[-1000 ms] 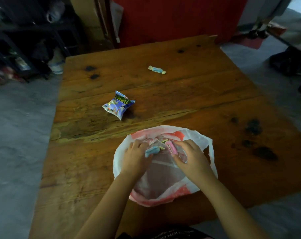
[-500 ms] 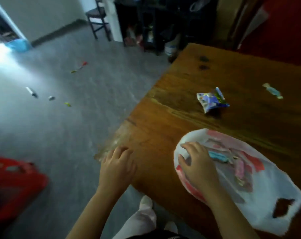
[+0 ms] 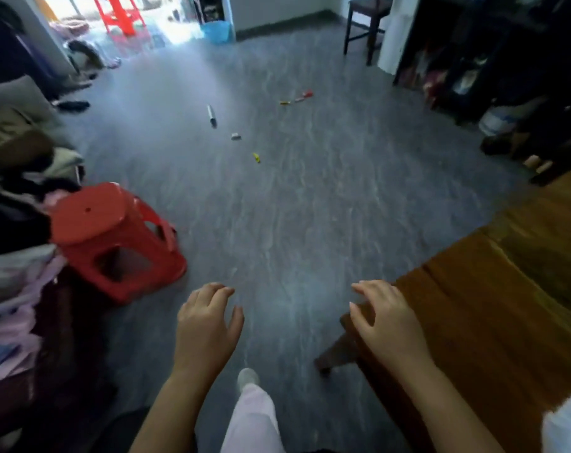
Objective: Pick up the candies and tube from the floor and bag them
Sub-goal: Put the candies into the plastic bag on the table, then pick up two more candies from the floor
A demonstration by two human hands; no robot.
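Head view: we're facing the grey floor (image 3: 310, 197), both hands out in front and empty. Our left hand (image 3: 205, 325) hangs over the floor, palm down, fingers loosely spread and slightly curled, holding nothing. Our right hand (image 3: 388, 325) sits at the corner of the wooden table (image 3: 493, 289), fingers spread, also holding nothing; we can't tell if it's touching the edge or just above it.

Task items are well ahead of us on the floor, far from both hands. The tube (image 3: 211, 116) lies left of the group, silver with a dark end. Just right of and nearer than it is a grey candy (image 3: 235, 136). Nearer still, a yellow candy (image 3: 256, 157). Farther back and to the right, a short row: a small yellow candy (image 3: 284, 102), a pinkish one (image 3: 299, 99), and a red one (image 3: 308, 93), close together.

A white scrap at the bottom right edge (image 3: 568, 426) on the table may be the bag; too little shows to be sure.

Red stool (image 3: 114, 237) stands on our left, beside a pile of clothes (image 3: 12, 256). One leg in pale trousers (image 3: 254, 416) shows between our arms.
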